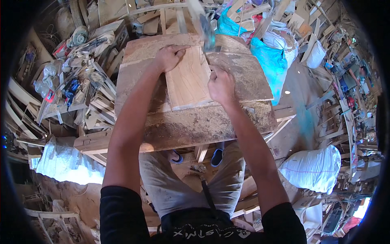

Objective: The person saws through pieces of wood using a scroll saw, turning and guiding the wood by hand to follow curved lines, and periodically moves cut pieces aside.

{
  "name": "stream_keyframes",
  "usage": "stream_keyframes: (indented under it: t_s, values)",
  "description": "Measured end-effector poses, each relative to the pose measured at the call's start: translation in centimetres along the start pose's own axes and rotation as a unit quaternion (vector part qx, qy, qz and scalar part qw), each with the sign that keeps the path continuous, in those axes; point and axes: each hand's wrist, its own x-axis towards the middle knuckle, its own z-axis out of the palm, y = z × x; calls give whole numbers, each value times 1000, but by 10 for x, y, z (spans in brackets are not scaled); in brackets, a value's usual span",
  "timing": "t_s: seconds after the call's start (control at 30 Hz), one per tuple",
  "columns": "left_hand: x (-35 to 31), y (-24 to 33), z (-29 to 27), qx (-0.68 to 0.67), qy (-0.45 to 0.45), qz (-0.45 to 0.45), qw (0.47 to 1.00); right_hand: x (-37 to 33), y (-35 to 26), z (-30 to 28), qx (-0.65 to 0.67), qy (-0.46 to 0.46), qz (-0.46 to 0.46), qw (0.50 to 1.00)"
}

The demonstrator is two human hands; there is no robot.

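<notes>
A flat pale wooden board (189,83) with curved pencil-like lines lies on a worn, dust-covered saw table (195,128). My left hand (170,58) grips the board's far left edge, its index finger and thumb reaching over the top. At the right edge my right hand (222,85) is closed, its curled fingers pressed against the wood. Just beyond the board's far right corner, a thin upright saw blade (204,55) comes down from a blurred blade guide (209,35). Both hands are close to this blade, the left on its left side, the right nearer to me.
Sawdust coats the table. Wood offcuts (103,103) pile up at the left, beside a plastic bottle (45,91). Turquoise sacking (270,61) hangs at the table's far right. A full white sack (313,168) stands on the floor at right. My sandalled feet are beneath the table.
</notes>
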Motion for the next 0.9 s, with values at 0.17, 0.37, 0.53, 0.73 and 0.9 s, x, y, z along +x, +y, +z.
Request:
stream_keyframes:
  t_s: [0.17,0.37,0.53,0.73,0.9]
  values:
    - [4,4,-1,-10,-9,6,1000,0,7,5,-12,13,-5,1000]
    - [5,3,-1,-14,-14,0,1000,0,1,4,-12,5,14,1000]
    - [6,-4,-2,-7,0,31,999,2,-3,3,-1,-16,23,1000]
    - [-35,44,-9,201,6,-11,979,4,8,15,-2,-11,15,1000]
    - [-138,143,-41,136,-104,-51,984,7,11,-3,44,-90,101,990]
